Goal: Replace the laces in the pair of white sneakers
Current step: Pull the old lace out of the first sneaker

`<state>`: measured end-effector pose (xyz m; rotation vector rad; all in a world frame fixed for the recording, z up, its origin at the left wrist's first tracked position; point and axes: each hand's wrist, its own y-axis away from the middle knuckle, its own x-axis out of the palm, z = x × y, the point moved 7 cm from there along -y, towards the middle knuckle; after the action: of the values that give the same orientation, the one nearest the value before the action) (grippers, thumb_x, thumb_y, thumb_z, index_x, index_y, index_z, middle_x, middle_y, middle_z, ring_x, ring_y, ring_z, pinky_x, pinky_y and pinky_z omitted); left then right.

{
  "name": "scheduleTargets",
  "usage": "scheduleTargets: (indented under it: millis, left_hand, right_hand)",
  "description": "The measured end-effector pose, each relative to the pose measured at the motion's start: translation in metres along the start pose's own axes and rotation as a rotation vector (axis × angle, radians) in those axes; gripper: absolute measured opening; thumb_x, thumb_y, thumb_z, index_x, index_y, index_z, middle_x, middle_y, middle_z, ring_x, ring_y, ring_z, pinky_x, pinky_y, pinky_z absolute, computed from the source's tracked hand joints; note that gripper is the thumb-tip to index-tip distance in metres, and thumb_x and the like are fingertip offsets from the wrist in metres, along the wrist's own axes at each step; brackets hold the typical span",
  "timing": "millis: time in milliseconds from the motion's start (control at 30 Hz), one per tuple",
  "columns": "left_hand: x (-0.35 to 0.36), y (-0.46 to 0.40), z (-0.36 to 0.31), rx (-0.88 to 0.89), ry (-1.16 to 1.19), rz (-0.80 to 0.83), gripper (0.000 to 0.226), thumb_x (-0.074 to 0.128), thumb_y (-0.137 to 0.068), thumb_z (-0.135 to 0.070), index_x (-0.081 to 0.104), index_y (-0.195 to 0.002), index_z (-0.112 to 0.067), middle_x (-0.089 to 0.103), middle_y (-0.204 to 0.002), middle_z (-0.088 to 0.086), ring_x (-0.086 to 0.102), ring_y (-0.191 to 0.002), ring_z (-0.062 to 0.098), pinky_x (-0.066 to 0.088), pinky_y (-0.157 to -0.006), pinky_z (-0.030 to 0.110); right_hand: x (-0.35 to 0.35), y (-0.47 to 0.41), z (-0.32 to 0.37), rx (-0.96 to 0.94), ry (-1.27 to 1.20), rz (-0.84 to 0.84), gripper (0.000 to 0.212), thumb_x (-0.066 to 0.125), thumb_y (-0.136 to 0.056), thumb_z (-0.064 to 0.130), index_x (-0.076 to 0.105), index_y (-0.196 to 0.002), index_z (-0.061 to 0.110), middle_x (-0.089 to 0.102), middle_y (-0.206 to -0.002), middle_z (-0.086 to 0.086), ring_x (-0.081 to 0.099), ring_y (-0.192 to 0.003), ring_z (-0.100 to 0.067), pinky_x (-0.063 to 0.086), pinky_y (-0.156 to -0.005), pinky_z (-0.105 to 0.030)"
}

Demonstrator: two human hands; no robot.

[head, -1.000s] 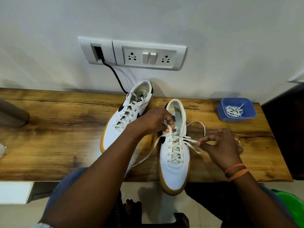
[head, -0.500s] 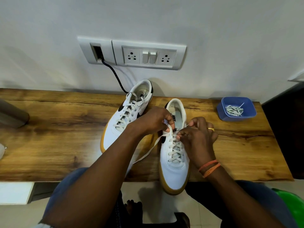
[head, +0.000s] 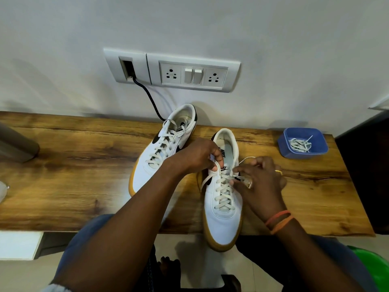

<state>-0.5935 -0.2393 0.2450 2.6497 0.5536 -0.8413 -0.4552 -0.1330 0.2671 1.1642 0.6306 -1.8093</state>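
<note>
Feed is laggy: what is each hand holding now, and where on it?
Left hand pinches the lace by the sneaker's top left eyelet; right hand pinches the lace's right end near the tip.

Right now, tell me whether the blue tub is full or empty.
Neither: the blue tub holds a small tangle of white laces on its floor, most of it bare.
</note>
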Motion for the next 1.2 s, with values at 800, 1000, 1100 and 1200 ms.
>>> scheduleTargets:
  millis: [800, 1000, 1100, 1200]
  left_hand:
    - [-0.001, 0.002, 0.002, 0.020, -0.014, 0.014, 0.017, 0.080, -0.075, -0.005, 0.078, -0.088, -0.015, 0.073, -0.100, 0.003, 0.066, -0.091, 0.017, 0.054, -0.082, 0.040]
    - [0.001, 0.000, 0.002, 0.013, -0.011, 0.023, 0.017, 0.080, -0.076, -0.004, 0.078, -0.090, -0.014, 0.072, -0.099, 0.003, 0.064, -0.087, 0.017, 0.054, -0.080, 0.034]
    - [0.001, 0.000, 0.001, 0.018, -0.014, 0.020, 0.018, 0.080, -0.075, -0.005, 0.078, -0.091, -0.013, 0.072, -0.096, 0.001, 0.062, -0.086, 0.015, 0.052, -0.079, 0.033]
    - [0.001, 0.000, 0.002, 0.023, -0.005, 0.017, 0.018, 0.079, -0.075, -0.004, 0.078, -0.090, -0.013, 0.071, -0.093, -0.002, 0.060, -0.082, 0.007, 0.051, -0.077, 0.029]
  right_hand:
    - [-0.037, 0.004, -0.062, 0.382, 0.137, 0.182, 0.026, 0.068, -0.089, 0.030, 0.056, -0.068, 0.040, 0.041, -0.126, -0.004, 0.039, -0.123, -0.030, 0.027, -0.104, -0.048]
    - [-0.024, -0.004, -0.040, 0.152, 0.049, 0.100, 0.027, 0.077, -0.076, 0.027, 0.058, -0.085, 0.044, 0.043, -0.120, 0.001, 0.045, -0.120, -0.025, 0.034, -0.101, -0.050]
    - [-0.014, -0.005, -0.004, -0.024, 0.013, -0.017, 0.019, 0.077, -0.077, 0.028, 0.070, -0.091, 0.039, 0.043, -0.113, 0.004, 0.044, -0.114, -0.021, 0.024, -0.090, -0.038]
    - [0.008, -0.003, 0.028, -0.150, 0.126, -0.010, 0.016, 0.076, -0.079, 0.025, 0.073, -0.090, 0.036, 0.046, -0.118, -0.001, 0.037, -0.114, -0.025, 0.027, -0.091, -0.044]
